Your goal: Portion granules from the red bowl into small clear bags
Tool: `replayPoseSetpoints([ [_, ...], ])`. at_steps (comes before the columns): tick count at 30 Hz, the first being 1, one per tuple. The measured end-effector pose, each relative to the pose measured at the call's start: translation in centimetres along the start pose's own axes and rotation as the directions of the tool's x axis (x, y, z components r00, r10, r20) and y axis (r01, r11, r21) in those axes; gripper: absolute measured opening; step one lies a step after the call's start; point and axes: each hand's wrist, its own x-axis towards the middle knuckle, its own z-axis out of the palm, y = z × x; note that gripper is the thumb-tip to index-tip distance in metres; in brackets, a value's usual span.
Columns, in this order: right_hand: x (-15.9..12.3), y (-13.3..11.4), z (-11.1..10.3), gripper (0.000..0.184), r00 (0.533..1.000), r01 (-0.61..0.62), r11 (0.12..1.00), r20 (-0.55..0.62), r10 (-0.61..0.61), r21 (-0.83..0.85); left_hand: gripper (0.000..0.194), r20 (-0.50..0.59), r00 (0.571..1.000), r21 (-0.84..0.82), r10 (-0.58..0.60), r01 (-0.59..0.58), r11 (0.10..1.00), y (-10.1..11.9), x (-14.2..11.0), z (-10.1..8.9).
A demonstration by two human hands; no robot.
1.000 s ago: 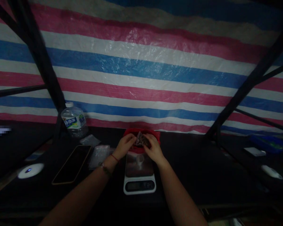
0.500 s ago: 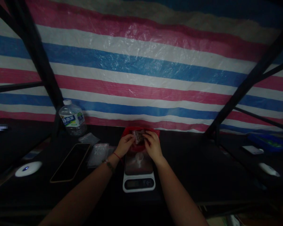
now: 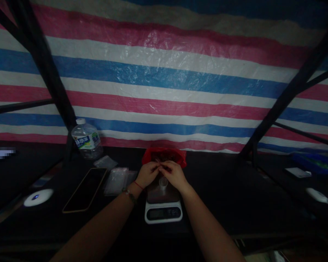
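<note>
The left hand and right hand meet, fingers bent and nearly closed, pinching a small clear bag that they mostly hide. It is by the front of a red plastic bag. The hands block part of that and the far end of the white scale, where a little cup sits. On the left are flat clear bags, a phone and a big bottle.
</note>
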Motion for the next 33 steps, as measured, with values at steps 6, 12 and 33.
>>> replayPoseSetpoints([
  [6, 0.1, 0.2, 0.4, 0.014, 0.982, -0.163, 0.986, -0.093, 0.165, 0.031, 0.015, 0.046, 0.997, 0.163, 0.062, -0.069, 0.984, 0.0, -0.1, 0.4],
  [12, 0.2, 0.4, 0.3, 0.017, 0.968, -0.215, 0.973, -0.111, 0.224, 0.087, 0.015, 0.029, 0.997, 0.114, 0.067, -0.07, 0.991, 0.4, -0.1, 0.5],
  [33, 0.3, 1.8, 0.9, 0.027, 0.905, -0.35, 0.851, -0.093, 0.415, 0.392, 0.016, 0.005, 1.0, -0.044, -0.015, 0.015, 0.999, 1.0, -0.1, 0.7],
])
